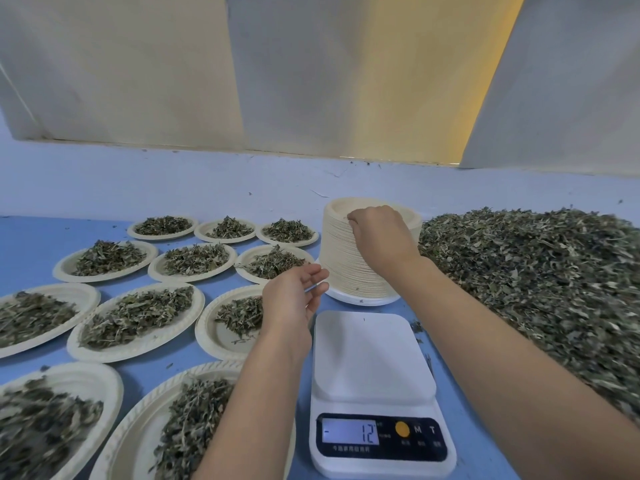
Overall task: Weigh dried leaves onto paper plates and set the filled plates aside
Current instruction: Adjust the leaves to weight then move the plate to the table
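Observation:
A tall stack of empty paper plates stands behind the white kitchen scale. The scale's platform is bare and its display reads minus 12. My right hand rests on top of the stack, fingers curled at the top plate's rim. My left hand hovers with relaxed fingers left of the stack's base, holding nothing. A big heap of dried leaves covers the table on the right. Several filled plates lie in rows on the left.
The blue table meets a pale blue wall at the back. The nearest filled plate lies partly under my left forearm. Loose leaf crumbs are scattered around the scale.

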{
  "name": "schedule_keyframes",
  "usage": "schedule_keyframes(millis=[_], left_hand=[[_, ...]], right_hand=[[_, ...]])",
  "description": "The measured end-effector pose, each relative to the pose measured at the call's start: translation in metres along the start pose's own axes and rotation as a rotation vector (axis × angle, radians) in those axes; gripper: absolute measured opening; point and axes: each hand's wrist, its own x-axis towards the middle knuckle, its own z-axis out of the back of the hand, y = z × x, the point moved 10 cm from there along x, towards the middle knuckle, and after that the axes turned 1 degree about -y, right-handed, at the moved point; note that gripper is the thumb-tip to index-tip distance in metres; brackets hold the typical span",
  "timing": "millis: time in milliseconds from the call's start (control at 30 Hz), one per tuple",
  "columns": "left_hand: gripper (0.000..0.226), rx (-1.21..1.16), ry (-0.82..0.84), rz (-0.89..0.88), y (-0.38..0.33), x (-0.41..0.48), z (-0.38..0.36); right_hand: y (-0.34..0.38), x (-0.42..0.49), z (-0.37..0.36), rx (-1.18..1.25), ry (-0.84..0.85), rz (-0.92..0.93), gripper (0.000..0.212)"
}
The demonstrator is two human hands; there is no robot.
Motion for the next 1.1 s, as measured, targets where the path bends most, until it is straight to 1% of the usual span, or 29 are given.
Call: schedule_keyframes(millis=[67,200,367,467,600,733,800,833,867,933,967,1033,1100], left_hand=[[0.023,-0.001,0.005,-0.002,0.001,0.000,0.000],[0.023,0.003,0.007,0.006,0.003,0.001,-0.001],[0.023,-0.005,0.003,0.011,0.004,0.002,0.000],[0.021,0.004,0.017,-0.048,-0.003,0.002,-0.001],[0.015,-0.020,0.008,-0.193,-0.028,0.000,0.005],[0.021,0.007,0.019,-0.286,-0.046,-0.009,0.019],[0.021,0.048,-0.023,-0.311,-0.050,-0.012,0.027],[0.021,0.071,-0.050,-0.311,-0.049,-0.013,0.031],[0.020,0.086,-0.069,-0.301,-0.048,-0.015,0.035],[0.016,0.091,-0.085,-0.266,-0.044,-0.017,0.041],[0.014,0.093,-0.088,-0.245,-0.043,-0.017,0.043],[0.010,0.125,-0.069,-0.191,-0.039,-0.020,0.044],[0.003,0.223,0.004,-0.138,-0.036,-0.023,0.038]], right_hand=[[-0.001,-0.001,-0.002,-0.008,-0.023,-0.005,0.022],[-0.002,0.000,0.000,0.026,-0.070,-0.027,0.028],[0.000,0.003,0.017,0.086,-0.178,-0.003,0.028],[0.010,-0.007,0.035,0.185,-0.260,0.083,0.031],[0.042,-0.046,0.055,0.307,-0.313,0.278,0.025],[0.075,-0.090,0.059,0.304,-0.330,0.482,0.022],[0.082,-0.104,0.060,0.287,-0.338,0.529,0.021],[0.083,-0.108,0.059,0.298,-0.310,0.524,0.019],[0.082,-0.108,0.057,0.339,-0.262,0.484,0.018],[0.063,-0.104,0.052,0.501,-0.158,0.277,0.028],[0.047,-0.101,0.054,0.582,-0.183,0.151,0.032],[0.008,-0.100,0.060,0.640,-0.277,-0.117,0.037],[-0.032,-0.104,0.052,0.754,-0.254,-0.401,0.042]])
